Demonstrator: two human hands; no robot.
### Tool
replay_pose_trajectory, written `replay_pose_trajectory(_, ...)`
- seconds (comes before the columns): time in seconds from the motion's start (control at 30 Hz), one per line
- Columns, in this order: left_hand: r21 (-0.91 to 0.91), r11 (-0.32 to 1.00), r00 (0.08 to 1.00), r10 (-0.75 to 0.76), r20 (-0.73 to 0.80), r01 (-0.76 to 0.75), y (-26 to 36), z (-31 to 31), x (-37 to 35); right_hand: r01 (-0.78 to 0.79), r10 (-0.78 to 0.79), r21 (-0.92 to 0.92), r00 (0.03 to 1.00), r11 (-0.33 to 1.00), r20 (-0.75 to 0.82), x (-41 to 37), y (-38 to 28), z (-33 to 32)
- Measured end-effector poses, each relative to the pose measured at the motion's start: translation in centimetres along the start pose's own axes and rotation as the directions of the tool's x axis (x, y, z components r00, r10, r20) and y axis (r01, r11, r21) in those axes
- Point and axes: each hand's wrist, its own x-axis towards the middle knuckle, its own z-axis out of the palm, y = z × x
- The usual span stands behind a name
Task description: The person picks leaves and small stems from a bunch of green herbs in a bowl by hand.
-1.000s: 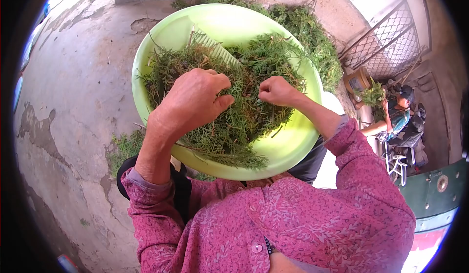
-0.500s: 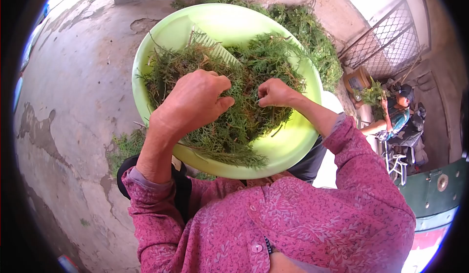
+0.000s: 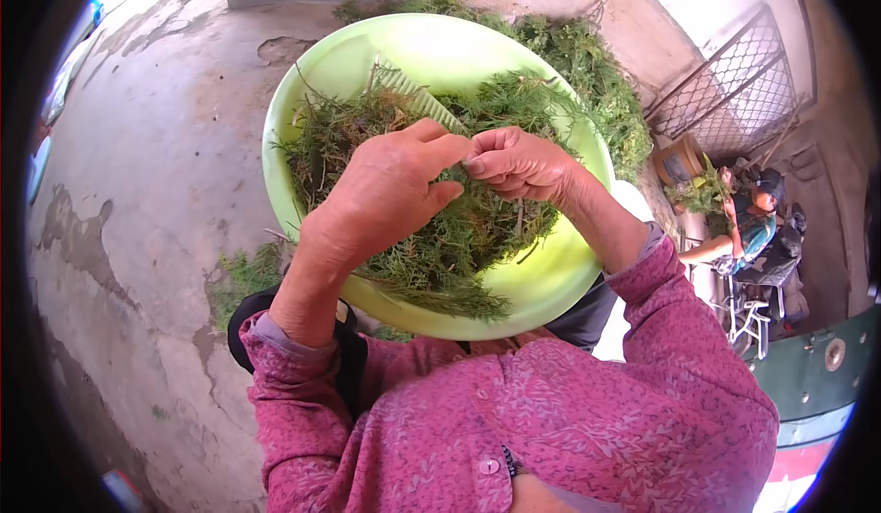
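A wide light-green plastic basin (image 3: 560, 302) rests across my lap, with leafy evergreen sprigs (image 3: 431, 261) heaped inside it. My left hand (image 3: 395, 183) is over the middle of the heap, its fingers curled and closed; whatever they grip is hidden behind the hand. Touching its fingertips from the right, my right hand (image 3: 518, 164) pinches with thumb and forefinger. Anything in that pinch is too small to name. A ribbed green strip (image 3: 418, 95) slants across the heap behind my hands.
More cut greenery (image 3: 587, 77) is piled on the floor beyond the basin, and a small clump (image 3: 248, 279) lies at its left. On the right, another person (image 3: 757, 224) sits holding green sprigs near a brown bucket (image 3: 679, 160). A metal lattice (image 3: 734, 82) leans against the wall.
My right hand has moved left and slightly up, from over the heap to meet my left hand's fingertips. The view has shifted slightly.
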Motion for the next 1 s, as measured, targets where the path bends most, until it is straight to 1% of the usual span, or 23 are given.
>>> replay_pose_trajectory(0.07, 0.097, 0.994, 0.999, 0.044, 0.022, -0.046, -0.5, 0.2, 0.0, 0.006, -0.012, 0.13, 0.999, 0.992, 0.045, -0.1, 0.0, 0.9)
replay_pose_trajectory(0.13, 0.074, 0.997, 0.999, 0.033, 0.014, -0.034, -0.5, 0.1, -0.1, 0.005, -0.015, 0.141, 0.997, 0.99, 0.076, -0.1, 0.0, 1.2)
replay_pose_trajectory(0.2, 0.049, 0.999, 1.0, 0.021, 0.008, -0.021, -0.5, -0.1, -0.1, -0.017, -0.01, 0.218, 0.992, 0.976, 0.125, -0.1, -0.1, 1.4)
replay_pose_trajectory(0.3, 0.0, 0.999, 0.999, 0.036, -0.014, -0.036, -0.5, -0.4, -0.1, 0.006, -0.044, 0.222, 0.985, 0.975, 0.167, 0.0, -0.1, 1.5)
replay_pose_trajectory(0.4, -0.031, 0.999, 0.999, 0.023, -0.028, -0.024, -0.8, -0.4, -0.2, 0.021, -0.055, 0.214, 0.987, 0.977, 0.154, 0.0, 0.0, 1.5)
replay_pose_trajectory(0.47, 0.043, 0.999, 1.0, -0.016, 0.004, 0.015, -1.0, -0.3, -0.2, 0.022, -0.053, 0.209, 0.988, 0.978, 0.145, 0.0, 0.0, 1.5)
replay_pose_trajectory(0.5, 0.043, 0.999, 1.0, -0.018, 0.003, 0.017, -1.0, -0.3, -0.3, 0.024, -0.052, 0.205, 0.989, 0.978, 0.135, 0.0, 0.0, 1.5)
replay_pose_trajectory(0.57, 0.114, 0.991, 0.995, -0.074, 0.065, 0.066, -0.9, -0.1, -0.3, 0.013, -0.036, 0.172, 0.991, 0.985, 0.129, 0.1, 0.1, 1.7)
replay_pose_trajectory(0.7, 0.162, 0.982, 0.991, -0.107, 0.077, 0.094, -0.4, 0.1, -0.4, 0.021, -0.031, 0.102, 0.995, 0.995, 0.095, 0.2, 0.4, 2.5)
replay_pose_trajectory(0.8, 0.189, 0.978, 0.993, -0.102, 0.066, 0.088, -0.6, -0.1, -0.5, 0.03, -0.042, 0.148, 0.996, 0.989, 0.077, -0.1, 0.3, 3.0)
replay_pose_trajectory(0.83, 0.164, 0.983, 0.996, -0.091, 0.025, 0.086, -0.7, -0.2, -0.5, 0.03, -0.041, 0.145, 0.996, 0.989, 0.079, -0.3, 0.0, 3.4)
replay_pose_trajectory(0.87, 0.14, 0.987, 0.997, -0.081, -0.015, 0.082, -0.8, -0.2, -0.5, 0.033, -0.034, 0.156, 0.999, 0.987, 0.0, -0.6, -0.4, 3.9)
replay_pose_trajectory(0.9, 0.14, 0.987, 0.997, -0.081, -0.016, 0.083, -0.8, -0.2, -0.5, 0.037, -0.024, 0.167, 0.997, 0.985, -0.079, -0.7, -0.5, 4.2)
replay_pose_trajectory(0.93, 0.126, 0.989, 0.996, -0.071, -0.059, 0.078, -0.9, -0.2, -0.5, 0.037, -0.024, 0.167, 0.997, 0.985, -0.078, -0.5, -0.4, 3.8)
replay_pose_trajectory(0.97, 0.113, 0.991, 0.993, -0.061, -0.102, 0.073, -1.0, -0.2, -0.4, 0.04, -0.037, 0.137, 0.999, 0.99, -0.028, -0.2, -0.2, 3.1)
replay_pose_trajectory(1.0, 0.113, 0.991, 0.993, -0.061, -0.101, 0.073, -1.0, -0.2, -0.4, 0.045, -0.048, 0.107, 0.999, 0.993, 0.023, -0.1, -0.2, 2.9)
